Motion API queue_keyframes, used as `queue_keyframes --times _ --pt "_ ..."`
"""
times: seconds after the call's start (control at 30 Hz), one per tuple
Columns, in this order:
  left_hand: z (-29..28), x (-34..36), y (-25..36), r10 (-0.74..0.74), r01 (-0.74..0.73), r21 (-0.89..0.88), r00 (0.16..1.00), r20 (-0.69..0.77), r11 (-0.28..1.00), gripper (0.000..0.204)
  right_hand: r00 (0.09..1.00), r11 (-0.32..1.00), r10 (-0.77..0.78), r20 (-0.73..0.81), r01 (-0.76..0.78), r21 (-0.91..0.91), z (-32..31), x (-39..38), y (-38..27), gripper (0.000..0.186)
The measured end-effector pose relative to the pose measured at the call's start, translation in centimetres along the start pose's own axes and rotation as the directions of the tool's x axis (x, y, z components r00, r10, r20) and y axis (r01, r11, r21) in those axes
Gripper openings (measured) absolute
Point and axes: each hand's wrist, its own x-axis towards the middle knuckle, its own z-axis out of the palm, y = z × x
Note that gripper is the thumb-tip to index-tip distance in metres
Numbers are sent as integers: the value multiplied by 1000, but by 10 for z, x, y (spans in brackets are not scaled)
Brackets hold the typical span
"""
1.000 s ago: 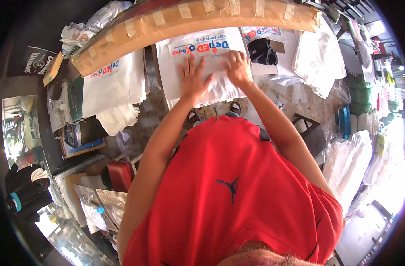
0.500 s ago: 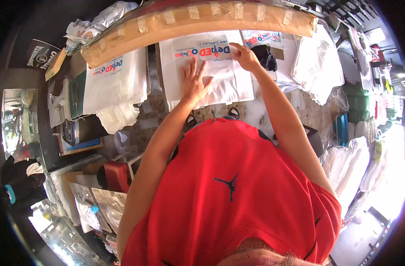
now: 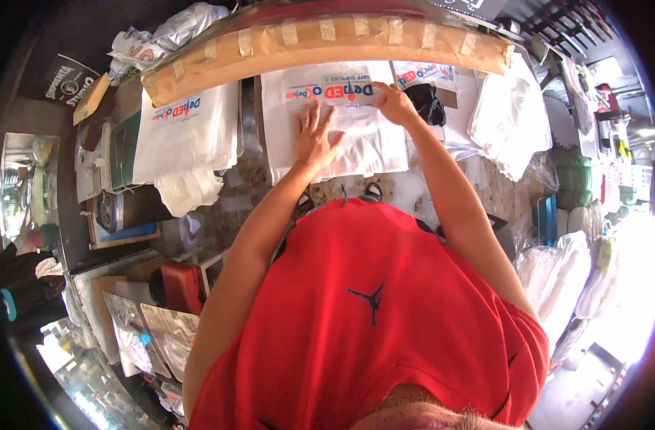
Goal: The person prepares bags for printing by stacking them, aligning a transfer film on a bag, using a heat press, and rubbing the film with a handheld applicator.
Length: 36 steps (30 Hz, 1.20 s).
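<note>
A flat white plastic bag [image 3: 363, 154] with blue and red print lies in front of me, its far edge by a long brown bar. My left hand [image 3: 315, 142] rests flat on it with fingers spread, left of its middle. At the bag's right side, my right hand [image 3: 397, 106] has its fingers bent together and seems to pinch the plastic near the end of the print. The fingertips are partly hidden, so how much they hold is unclear.
The brown bar [image 3: 327, 50], dotted with tape pieces, spans the far side. To the left hangs a stack of printed white bags [image 3: 173, 143]. Right of the bag are a black crumpled bundle [image 3: 425, 104] and a pile of white bags [image 3: 512, 115]. A red object [image 3: 180, 287] stands lower left.
My right hand's fingers have curled in more at the bag's right side. My left hand stays spread on the bag. The whole view has shifted slightly.
</note>
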Motion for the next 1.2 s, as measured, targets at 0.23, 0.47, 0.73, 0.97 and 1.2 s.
queue_keyframes --times 0.23,0.47,0.73,0.97,1.2 --pt "-1 0 0 -3 3 -23 1000 12 1000 74 999 997 42 34 -40 -60 -25 -22 -36 63" --pt "0 -1 0 3 -4 -46 1000 -27 999 73 299 873 -487 821 143 466 -235 -104 -196 47" --pt "1 1 -2 38 -38 0 999 -37 999 73 736 719 -672 86 675 -165 -398 2 -309 42" --pt "2 0 -1 24 -24 29 1000 -3 999 72 767 701 -628 132 631 -332 -354 61 -329 40" --pt "0 2 -2 23 -23 29 1000 -1 999 72 752 689 -650 108 643 -333 -343 58 -336 39"
